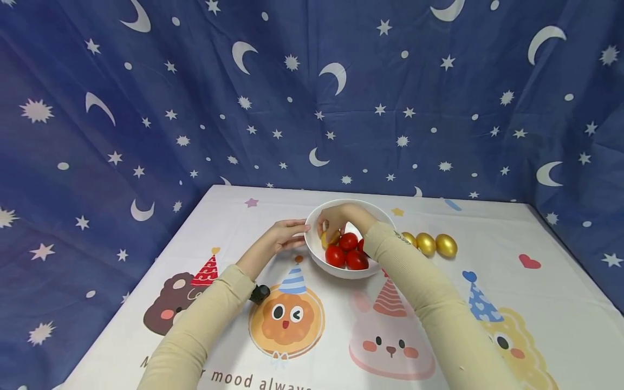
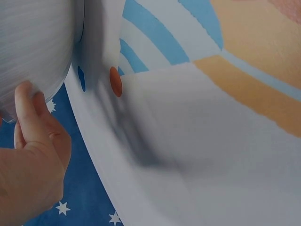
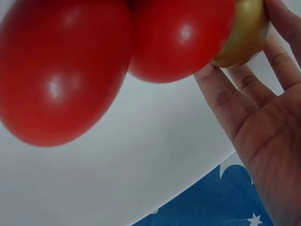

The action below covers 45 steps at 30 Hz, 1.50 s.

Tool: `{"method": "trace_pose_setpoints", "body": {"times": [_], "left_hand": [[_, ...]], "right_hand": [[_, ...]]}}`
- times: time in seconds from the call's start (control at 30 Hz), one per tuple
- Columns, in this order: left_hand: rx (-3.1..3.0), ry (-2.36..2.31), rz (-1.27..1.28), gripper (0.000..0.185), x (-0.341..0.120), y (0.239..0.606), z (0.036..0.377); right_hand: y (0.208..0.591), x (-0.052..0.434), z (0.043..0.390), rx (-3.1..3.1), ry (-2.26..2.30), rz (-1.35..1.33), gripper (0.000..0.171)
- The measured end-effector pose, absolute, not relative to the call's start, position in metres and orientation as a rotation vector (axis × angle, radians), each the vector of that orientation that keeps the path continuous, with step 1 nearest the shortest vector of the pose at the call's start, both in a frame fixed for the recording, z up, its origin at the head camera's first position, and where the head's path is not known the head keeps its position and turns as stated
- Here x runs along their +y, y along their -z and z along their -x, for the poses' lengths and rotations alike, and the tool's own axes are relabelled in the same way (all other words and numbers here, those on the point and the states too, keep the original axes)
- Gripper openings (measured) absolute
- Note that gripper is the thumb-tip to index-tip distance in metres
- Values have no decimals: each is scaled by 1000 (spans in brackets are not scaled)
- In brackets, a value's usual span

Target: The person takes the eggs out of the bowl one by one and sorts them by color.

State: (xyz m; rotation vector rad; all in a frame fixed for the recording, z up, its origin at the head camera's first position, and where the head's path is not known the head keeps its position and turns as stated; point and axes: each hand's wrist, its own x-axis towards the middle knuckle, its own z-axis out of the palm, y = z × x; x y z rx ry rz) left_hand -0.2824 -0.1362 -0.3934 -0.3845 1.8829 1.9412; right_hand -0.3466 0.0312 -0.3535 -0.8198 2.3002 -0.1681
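Observation:
A white bowl [image 1: 352, 273] stands toward the back of the table, with several glossy red eggs [image 1: 335, 255] in it. Inside the bowl, at its left part, my right hand [image 1: 336, 216] holds a gold egg [image 3: 247, 35] between thumb and fingers. Beside that egg lie red eggs, close to the fingertips in the right wrist view. My left hand [image 1: 285, 234] touches the bowl's left side from outside, its fingers [image 2: 29, 110] fairly straight against the wall.
Three gold eggs [image 1: 446, 246] lie in a row right of the bowl, the nearest partly behind my right sleeve [image 1: 439, 303]. A small black object [image 1: 260, 293] shows at the left cuff. A blue curtain [image 1: 292, 108] hangs behind the printed white tablecloth [image 1: 536, 314].

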Motion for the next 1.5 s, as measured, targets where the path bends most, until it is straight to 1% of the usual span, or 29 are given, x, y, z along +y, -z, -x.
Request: {"method": "trace_pose_setpoints", "body": {"times": [0.37,0.63,0.9,1.1,1.5], "left_hand": [[1876,-1933,391,48,-138,395,282],[1872,-1936,394,49,-137,392,283],[1875,-1921,416,49,-137,391,282],[1886,-1911,418,50,-137,390,284],[1883,-1914,395,52,-138,391,282]], "right_hand": [[349,39,346,2288,312,886,18],[339,51,345,2346,357,865,20],[330,62,338,2347,309,866,31],[325,68,331,2354,320,877,25],[323,77,316,2392,348,986,21]]}}
